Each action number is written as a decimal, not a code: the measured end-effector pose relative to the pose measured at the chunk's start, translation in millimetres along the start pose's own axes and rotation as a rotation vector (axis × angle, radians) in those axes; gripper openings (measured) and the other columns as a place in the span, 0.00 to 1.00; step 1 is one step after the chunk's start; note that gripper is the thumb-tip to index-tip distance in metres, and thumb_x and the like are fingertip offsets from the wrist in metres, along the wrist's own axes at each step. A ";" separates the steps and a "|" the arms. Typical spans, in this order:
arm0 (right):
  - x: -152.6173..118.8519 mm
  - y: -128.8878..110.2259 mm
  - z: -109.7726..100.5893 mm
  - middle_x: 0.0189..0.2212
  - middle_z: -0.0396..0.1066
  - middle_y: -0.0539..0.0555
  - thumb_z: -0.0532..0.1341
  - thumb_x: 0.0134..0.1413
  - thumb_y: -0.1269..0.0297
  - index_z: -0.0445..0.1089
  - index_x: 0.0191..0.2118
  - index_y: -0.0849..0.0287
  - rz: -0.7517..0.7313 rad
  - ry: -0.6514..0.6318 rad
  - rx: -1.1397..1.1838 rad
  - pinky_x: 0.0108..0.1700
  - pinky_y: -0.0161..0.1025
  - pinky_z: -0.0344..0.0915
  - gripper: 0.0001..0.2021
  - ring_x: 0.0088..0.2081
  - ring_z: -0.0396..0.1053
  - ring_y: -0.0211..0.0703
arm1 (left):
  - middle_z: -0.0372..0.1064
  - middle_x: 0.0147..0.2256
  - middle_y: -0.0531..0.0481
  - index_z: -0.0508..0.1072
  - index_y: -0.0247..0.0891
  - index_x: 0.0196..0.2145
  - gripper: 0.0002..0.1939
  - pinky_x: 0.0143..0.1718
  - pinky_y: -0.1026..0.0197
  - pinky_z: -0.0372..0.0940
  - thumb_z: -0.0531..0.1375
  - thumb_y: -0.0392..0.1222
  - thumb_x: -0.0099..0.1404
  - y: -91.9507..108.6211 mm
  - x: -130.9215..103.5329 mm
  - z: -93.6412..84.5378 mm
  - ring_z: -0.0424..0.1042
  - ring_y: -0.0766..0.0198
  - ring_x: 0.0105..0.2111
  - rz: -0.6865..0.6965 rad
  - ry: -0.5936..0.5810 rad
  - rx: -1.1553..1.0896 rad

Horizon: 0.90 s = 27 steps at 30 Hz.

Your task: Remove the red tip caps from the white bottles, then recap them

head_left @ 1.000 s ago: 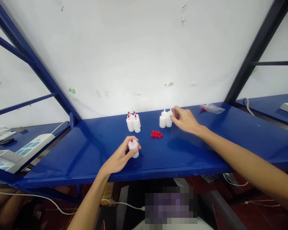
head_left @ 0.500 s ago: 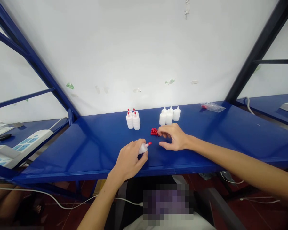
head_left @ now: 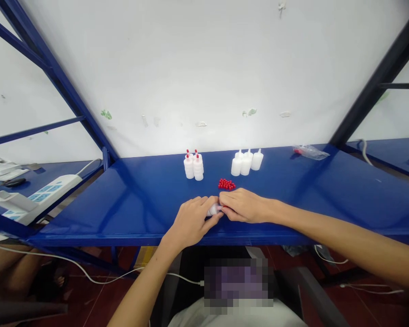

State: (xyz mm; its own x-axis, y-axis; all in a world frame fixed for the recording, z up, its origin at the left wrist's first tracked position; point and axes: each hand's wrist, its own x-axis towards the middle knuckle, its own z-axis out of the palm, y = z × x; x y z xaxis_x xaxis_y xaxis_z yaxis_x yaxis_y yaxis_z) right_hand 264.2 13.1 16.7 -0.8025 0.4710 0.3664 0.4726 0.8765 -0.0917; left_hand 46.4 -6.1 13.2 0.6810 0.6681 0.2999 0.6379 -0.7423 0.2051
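My left hand (head_left: pixel 190 220) is wrapped round a small white squeeze bottle (head_left: pixel 212 210), tilted so that its nozzle points right. At the nozzle, my right hand (head_left: pixel 243 205) pinches the red cap (head_left: pixel 225 207), mostly covered by the fingers. Just beyond both hands lies a cluster of loose red caps (head_left: pixel 226 184). Behind them on the left, several white bottles with red tips (head_left: pixel 198 169) stand upright close together. Several more white bottles with bare nozzles (head_left: pixel 245 164) stand to the right.
The blue table (head_left: pixel 150 195) runs up to a white wall, with blue frame posts on both sides. A clear plastic bag (head_left: pixel 310 152) with something red in it lies at the back right. A power strip (head_left: pixel 46 193) sits at the left. Another person's legs (head_left: pixel 12 263) show below.
My right hand has come from beside the loose caps to the bottle's nozzle and closed on its red cap. My left hand still holds the bottle. The view has shifted slightly.
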 end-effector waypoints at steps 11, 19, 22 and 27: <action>-9.4 27.2 -17.4 0.19 0.48 0.45 0.41 0.69 0.52 0.47 0.24 0.54 0.334 0.206 0.477 0.26 0.36 0.49 0.21 0.22 0.48 0.35 | 0.71 0.39 0.50 0.68 0.42 0.44 0.13 0.39 0.59 0.60 0.49 0.50 0.73 -8.6 -2.9 1.4 0.70 0.59 0.38 -0.167 0.103 -0.077; -22.8 60.2 -28.2 0.23 0.64 0.50 0.52 0.61 0.63 0.57 0.27 0.57 0.492 -0.210 0.072 0.31 0.38 0.51 0.11 0.26 0.59 0.39 | 0.71 0.36 0.51 0.74 0.41 0.37 0.14 0.45 0.55 0.58 0.58 0.55 0.66 -12.5 2.4 -1.2 0.68 0.59 0.38 -0.192 0.127 -0.284; -21.9 60.4 -22.8 0.24 0.66 0.51 0.55 0.58 0.62 0.60 0.29 0.57 0.528 -0.254 0.056 0.30 0.37 0.51 0.08 0.27 0.61 0.40 | 0.73 0.34 0.51 0.75 0.40 0.37 0.16 0.44 0.55 0.58 0.58 0.56 0.66 -12.5 3.6 -2.7 0.69 0.58 0.36 -0.256 0.161 -0.335; -22.4 62.0 -25.9 0.22 0.65 0.49 0.57 0.54 0.61 0.64 0.30 0.57 0.541 -0.249 0.124 0.29 0.36 0.52 0.06 0.26 0.61 0.39 | 0.74 0.34 0.50 0.74 0.39 0.39 0.20 0.37 0.59 0.60 0.53 0.58 0.69 -10.2 2.8 -3.5 0.70 0.59 0.33 -0.275 0.107 -0.404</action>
State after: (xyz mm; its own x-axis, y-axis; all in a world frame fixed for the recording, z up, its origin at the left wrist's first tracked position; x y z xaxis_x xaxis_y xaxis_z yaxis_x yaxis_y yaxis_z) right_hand 320.9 54.3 26.8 -0.5282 0.8490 0.0110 0.8034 0.5040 -0.3171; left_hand 40.6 3.1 15.3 0.4525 0.8487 0.2737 0.5839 -0.5140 0.6283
